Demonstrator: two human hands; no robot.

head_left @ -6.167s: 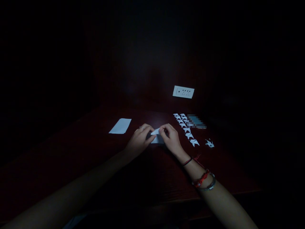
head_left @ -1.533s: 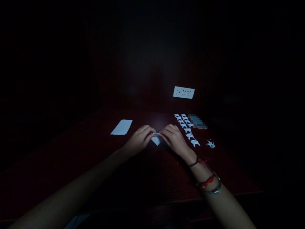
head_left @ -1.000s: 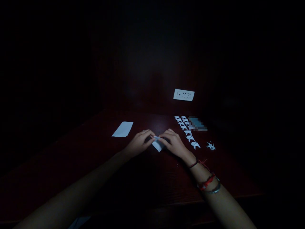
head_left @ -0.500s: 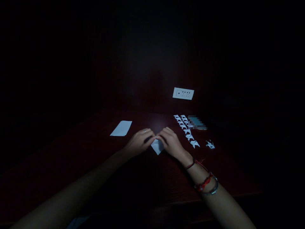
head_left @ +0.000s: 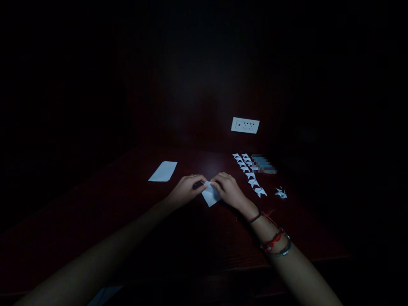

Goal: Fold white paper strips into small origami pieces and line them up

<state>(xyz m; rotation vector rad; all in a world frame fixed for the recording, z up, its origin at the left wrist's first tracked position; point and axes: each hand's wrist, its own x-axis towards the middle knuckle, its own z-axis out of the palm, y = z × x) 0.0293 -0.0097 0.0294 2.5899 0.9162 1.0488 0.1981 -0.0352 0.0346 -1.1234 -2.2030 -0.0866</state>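
A small white sheet of paper (head_left: 210, 196) lies between my hands at the middle of the dark red table, one corner pointing toward me. My left hand (head_left: 188, 187) pinches its upper left edge between thumb and fingers. On the other side, my right hand (head_left: 228, 188) is closed on the upper right edge, its thumb pressed near the top. The fingertips behind the paper are partly hidden. Several folded white paper pieces (head_left: 252, 182) stand in two rows to the right of my right hand.
White paper sheets (head_left: 163, 171) lie flat at the left on the table (head_left: 127, 221). A blurred-out phone-like object (head_left: 264, 164) rests beside the folded rows, with white paper scraps (head_left: 281, 193) nearer me. A socket panel (head_left: 245, 125) is on the back wall.
My fingertips have drawn slightly apart along the paper's top edge, so more of the sheet shows. The paper has turned a little. The things around it have stayed in place.
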